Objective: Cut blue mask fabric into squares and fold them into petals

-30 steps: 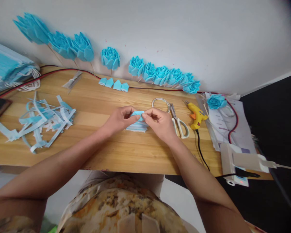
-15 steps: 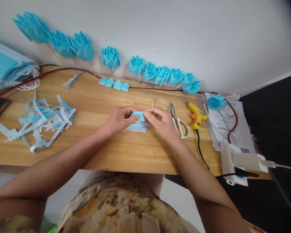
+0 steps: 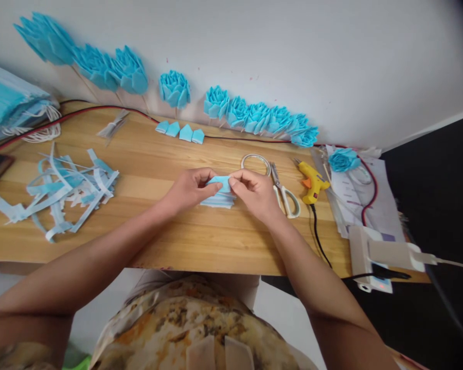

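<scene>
My left hand (image 3: 191,188) and my right hand (image 3: 254,192) meet over the middle of the wooden table (image 3: 170,241). Both pinch a small light-blue piece (image 3: 220,182) between thumb and fingers, left hand on its left end, right hand on its right. Just under it lies a small stack of blue pieces (image 3: 218,201) on the table. Several folded blue petals (image 3: 180,132) sit in a row farther back.
Blue flowers (image 3: 254,118) on sticks lean along the white wall. A heap of blue and white strips (image 3: 57,190) lies at the left, a mask stack (image 3: 11,105) behind it. Right of my hands are a tape ring (image 3: 255,160), scissors (image 3: 284,193), a yellow glue gun (image 3: 312,182), papers and a power strip (image 3: 374,254).
My hands stay in place and keep hold of the blue piece; the fingers shift slightly on it. The view has tilted a little.
</scene>
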The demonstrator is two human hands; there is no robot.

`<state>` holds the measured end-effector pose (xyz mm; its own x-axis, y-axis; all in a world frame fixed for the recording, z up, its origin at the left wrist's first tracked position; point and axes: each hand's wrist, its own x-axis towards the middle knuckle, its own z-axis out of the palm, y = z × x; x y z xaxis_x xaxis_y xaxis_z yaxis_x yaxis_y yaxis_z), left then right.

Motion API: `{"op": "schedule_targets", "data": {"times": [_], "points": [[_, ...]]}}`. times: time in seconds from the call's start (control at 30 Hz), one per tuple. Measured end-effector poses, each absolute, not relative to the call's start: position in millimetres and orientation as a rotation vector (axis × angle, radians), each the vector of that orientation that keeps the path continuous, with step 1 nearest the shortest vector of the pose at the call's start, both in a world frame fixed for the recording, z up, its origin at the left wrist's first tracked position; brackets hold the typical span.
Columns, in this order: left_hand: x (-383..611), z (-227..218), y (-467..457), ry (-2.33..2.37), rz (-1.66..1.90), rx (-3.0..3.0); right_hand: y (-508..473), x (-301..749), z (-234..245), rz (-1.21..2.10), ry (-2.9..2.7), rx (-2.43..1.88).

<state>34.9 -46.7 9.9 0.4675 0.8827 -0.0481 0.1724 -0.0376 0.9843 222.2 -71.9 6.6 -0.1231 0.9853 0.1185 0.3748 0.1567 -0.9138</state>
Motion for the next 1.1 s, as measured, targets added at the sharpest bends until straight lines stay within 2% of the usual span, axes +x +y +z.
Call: {"op": "schedule_targets", "data": {"times": [0.37,1.1], "points": [[33.9,10.2,-46.3,0.987,0.759,1.514,-71.8,223.9,11.7,1.042,-1.621,-1.263],[34.3,8.5,-44.8,0.973,0.767,1.522,-70.7,223.9,7.2,1.003,-1.653,-1.315]]}}
